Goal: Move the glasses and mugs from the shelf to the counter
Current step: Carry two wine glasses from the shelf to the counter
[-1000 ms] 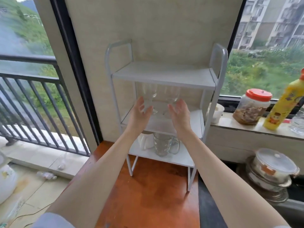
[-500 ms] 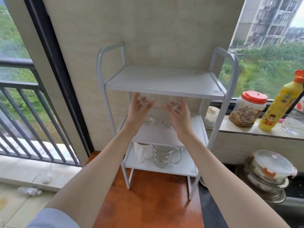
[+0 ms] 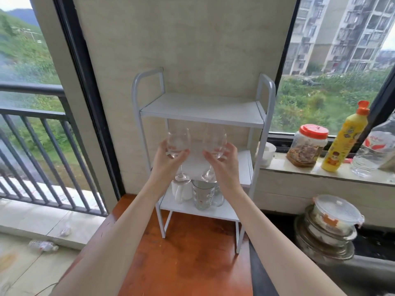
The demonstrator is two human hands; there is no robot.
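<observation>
A white three-tier shelf rack [image 3: 201,112] stands on the orange-brown counter [image 3: 188,259] against the wall. My left hand [image 3: 168,165] grips the bowl of a clear wine glass [image 3: 178,139], and my right hand [image 3: 224,165] grips a second wine glass [image 3: 214,139]. Both glasses are upright, lifted off the middle tier and held in front of the rack. On the bottom tier stand a clear glass mug [image 3: 202,196] and a white mug [image 3: 181,192], partly hidden behind the glass feet.
A windowsill at the right carries a white bowl [image 3: 268,153], a red-lidded jar [image 3: 306,145], a yellow bottle [image 3: 344,139] and a clear water bottle [image 3: 376,150]. Stacked lidded containers [image 3: 331,225] sit below it. A balcony railing [image 3: 42,116] runs at the left.
My hands closed around the two wine glasses on the middle tier, then lifted them and drew them out toward me. The camera view tilted upward.
</observation>
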